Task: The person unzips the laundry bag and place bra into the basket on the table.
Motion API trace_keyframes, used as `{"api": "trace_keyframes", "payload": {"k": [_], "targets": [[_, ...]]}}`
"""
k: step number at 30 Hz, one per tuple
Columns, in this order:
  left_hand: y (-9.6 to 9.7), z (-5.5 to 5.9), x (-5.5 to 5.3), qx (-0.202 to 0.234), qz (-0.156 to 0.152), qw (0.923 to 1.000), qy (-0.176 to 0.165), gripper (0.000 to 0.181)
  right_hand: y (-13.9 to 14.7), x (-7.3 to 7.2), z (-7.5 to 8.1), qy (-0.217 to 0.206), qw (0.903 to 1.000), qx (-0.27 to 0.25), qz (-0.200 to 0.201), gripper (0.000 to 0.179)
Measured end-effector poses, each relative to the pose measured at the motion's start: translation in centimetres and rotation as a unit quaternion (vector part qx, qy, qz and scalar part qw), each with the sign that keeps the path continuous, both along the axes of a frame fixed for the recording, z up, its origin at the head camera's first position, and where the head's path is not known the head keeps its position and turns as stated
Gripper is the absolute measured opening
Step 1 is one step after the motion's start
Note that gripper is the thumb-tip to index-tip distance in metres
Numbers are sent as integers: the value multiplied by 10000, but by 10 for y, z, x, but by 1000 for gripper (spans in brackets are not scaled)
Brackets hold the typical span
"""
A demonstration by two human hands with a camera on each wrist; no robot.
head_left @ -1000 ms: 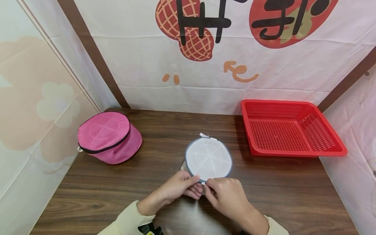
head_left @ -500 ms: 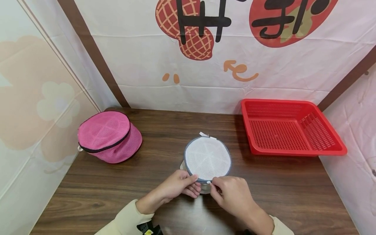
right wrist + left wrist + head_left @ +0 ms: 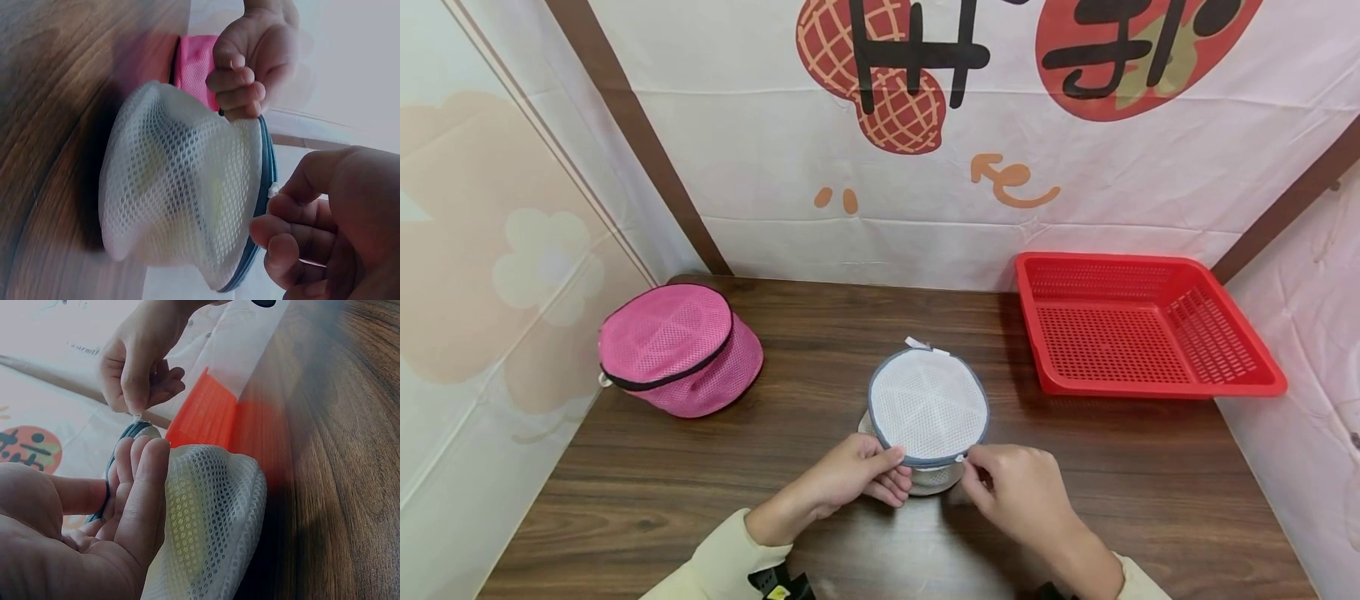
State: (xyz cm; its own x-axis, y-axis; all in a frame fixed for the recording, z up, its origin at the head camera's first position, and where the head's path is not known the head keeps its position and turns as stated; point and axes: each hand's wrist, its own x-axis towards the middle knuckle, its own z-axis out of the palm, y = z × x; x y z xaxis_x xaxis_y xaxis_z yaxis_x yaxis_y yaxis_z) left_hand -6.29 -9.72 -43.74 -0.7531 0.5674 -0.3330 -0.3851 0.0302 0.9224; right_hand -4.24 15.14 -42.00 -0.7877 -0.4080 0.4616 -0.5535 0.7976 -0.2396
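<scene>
A round white mesh laundry bag (image 3: 928, 404) with a blue-grey zipped rim stands at the middle of the table. My left hand (image 3: 865, 471) pinches the near left of the rim between thumb and fingers. At the near right, my right hand (image 3: 1018, 487) pinches the small white zipper pull (image 3: 273, 189) with thumb and forefinger. Through the mesh side (image 3: 212, 506) in the left wrist view, something yellowish shows inside; its kind is unclear. A white tag (image 3: 917, 342) sticks out at the far side of the lid.
A pink mesh bag (image 3: 670, 337) with a black zipper stands at the back left of the wooden table (image 3: 820, 350). At the back right is a red plastic basket (image 3: 1037, 383). A printed cloth (image 3: 760, 167) hangs behind the table.
My right hand has moved rightward along the near rim, taking the zipper pull with it. My left hand has stayed at its place on the rim.
</scene>
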Motion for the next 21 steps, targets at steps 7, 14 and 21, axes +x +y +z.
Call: {"api": "trace_keyframes", "payload": {"k": [7, 14, 21], "targets": [[-1, 1, 0, 2, -34, 10000, 15, 36, 10, -4, -2, -163, 9995, 78, -277, 40], [-2, 2, 0, -25, -36, 10000, 2, 36, 21, -12, -3, -49, 9982, 80, -591, 39], [-3, 2, 1, 28, -47, 10000, 11, 36, 28, -22, -8, 88, 9959, 50, -903, 39]]}}
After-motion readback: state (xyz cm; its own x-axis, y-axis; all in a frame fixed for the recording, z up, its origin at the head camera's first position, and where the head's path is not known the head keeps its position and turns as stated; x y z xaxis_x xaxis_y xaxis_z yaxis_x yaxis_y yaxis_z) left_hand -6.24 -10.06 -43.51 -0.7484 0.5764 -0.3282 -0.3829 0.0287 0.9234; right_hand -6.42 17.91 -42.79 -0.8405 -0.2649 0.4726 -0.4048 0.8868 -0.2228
